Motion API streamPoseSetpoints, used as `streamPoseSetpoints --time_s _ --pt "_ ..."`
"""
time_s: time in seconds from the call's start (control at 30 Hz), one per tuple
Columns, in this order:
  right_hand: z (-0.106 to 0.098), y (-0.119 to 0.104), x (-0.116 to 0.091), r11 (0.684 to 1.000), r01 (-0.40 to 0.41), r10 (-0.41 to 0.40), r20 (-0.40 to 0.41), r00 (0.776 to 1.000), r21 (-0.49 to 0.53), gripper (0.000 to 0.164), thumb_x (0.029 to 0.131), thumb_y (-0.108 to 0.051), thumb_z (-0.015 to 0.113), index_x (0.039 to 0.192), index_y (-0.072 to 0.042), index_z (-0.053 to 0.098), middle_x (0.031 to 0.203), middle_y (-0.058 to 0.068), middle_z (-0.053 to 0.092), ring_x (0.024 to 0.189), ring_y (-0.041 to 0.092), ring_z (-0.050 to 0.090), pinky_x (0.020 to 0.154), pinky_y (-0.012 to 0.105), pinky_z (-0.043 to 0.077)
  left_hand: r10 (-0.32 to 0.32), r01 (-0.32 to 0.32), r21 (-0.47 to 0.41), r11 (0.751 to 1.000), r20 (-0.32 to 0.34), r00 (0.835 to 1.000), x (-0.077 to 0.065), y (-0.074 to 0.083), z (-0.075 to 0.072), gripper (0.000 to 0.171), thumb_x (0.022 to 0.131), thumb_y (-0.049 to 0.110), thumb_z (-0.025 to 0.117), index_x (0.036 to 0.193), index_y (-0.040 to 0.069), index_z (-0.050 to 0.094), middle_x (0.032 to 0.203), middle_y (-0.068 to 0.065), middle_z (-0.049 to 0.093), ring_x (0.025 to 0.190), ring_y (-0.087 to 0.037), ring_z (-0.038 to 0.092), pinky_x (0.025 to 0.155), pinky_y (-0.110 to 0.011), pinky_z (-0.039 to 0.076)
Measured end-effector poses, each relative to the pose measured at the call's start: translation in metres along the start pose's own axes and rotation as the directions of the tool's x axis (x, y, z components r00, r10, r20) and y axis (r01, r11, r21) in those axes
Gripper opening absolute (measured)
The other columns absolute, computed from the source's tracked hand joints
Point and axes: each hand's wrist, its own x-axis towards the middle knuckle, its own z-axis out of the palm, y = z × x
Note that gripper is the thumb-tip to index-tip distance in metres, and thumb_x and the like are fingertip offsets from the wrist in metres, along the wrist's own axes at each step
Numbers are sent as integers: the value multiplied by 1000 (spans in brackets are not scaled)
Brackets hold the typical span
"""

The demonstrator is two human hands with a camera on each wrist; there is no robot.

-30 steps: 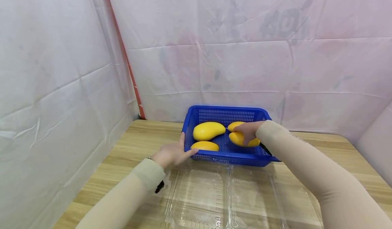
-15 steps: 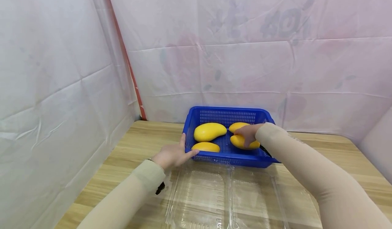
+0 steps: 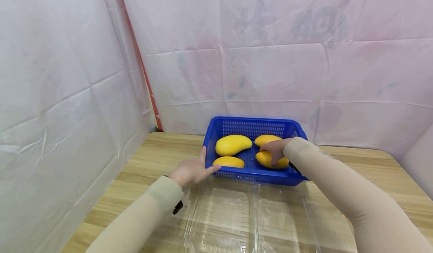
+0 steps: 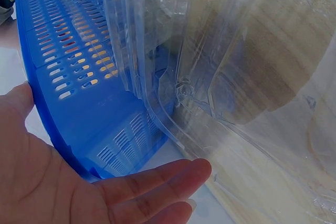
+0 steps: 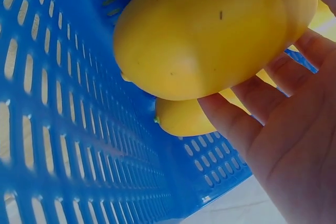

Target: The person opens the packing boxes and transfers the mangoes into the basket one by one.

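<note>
A blue plastic basket (image 3: 255,179) holds several yellow mangoes. Inside its right half, my right hand (image 3: 275,149) grips the nearer mango (image 3: 264,158), thumb on one side and fingers on the other. In the right wrist view this mango (image 5: 205,35) fills the top, with another mango (image 5: 184,119) beyond it. My left hand (image 3: 191,170) rests at the basket's front left corner, thumb along the rim. Its fingers (image 4: 157,182) lie nearly straight against the outside in the left wrist view. A large yellow mango (image 3: 233,145) and a smaller one (image 3: 229,162) lie in the left half.
A clear plastic clamshell box (image 3: 223,215) lies unfolded on the wooden table (image 3: 135,174), right in front of the basket. Behind the basket hangs a pale printed sheet (image 3: 264,76), and a white sheet (image 3: 67,114) closes off the left side.
The mango in my right hand has shifted slightly nearer, widening its gap from the mango behind. My left hand stays at the basket's corner.
</note>
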Motion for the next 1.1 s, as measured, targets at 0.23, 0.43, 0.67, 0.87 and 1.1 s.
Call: streamPoseSetpoints --time_s 0.23,0.43,0.67,0.87,1.1 --pt "1 1 1 1000 -19 19 3 1000 5 61 74 -16 76 129 -11 49 126 9 51 107 26 47 95 51 36 -5 5 4 1000 4 1000 1 -2 0 101 82 78 26 150 10 -5 69 -4 60 53 -19 52 49 -31 37" --pt "2 -1 -2 1000 -31 31 6 999 3 63 75 -15 76 130 -10 47 128 11 49 111 28 46 95 51 37 -4 3 4 1000 17 1000 1 -2 -1 102 82 78 26 150 10 -5 76 -4 62 60 -20 55 54 -32 42" --pt "0 3 -7 999 -32 31 16 999 44 70 74 -19 79 134 -8 45 132 13 47 117 31 43 98 52 33 -6 7 -41 999 28 1000 1 1 -2 101 82 77 29 150 11 -6 91 -6 65 60 -20 55 51 -32 40" --pt "-13 3 -31 990 -64 65 2 998 127 74 81 -27 73 141 -3 36 136 23 43 126 41 36 99 55 31 -23 25 -52 998 44 999 3 5 -6 103 80 79 32 150 14 -5 87 -8 65 51 -18 47 48 -32 37" --pt "-20 -7 -62 983 -81 96 -85 992 166 71 89 -40 60 140 3 34 137 29 39 124 46 36 97 61 29 -45 45 66 997 -7 999 8 10 -20 98 81 75 39 151 11 13 140 -13 44 116 -31 51 94 -52 37"
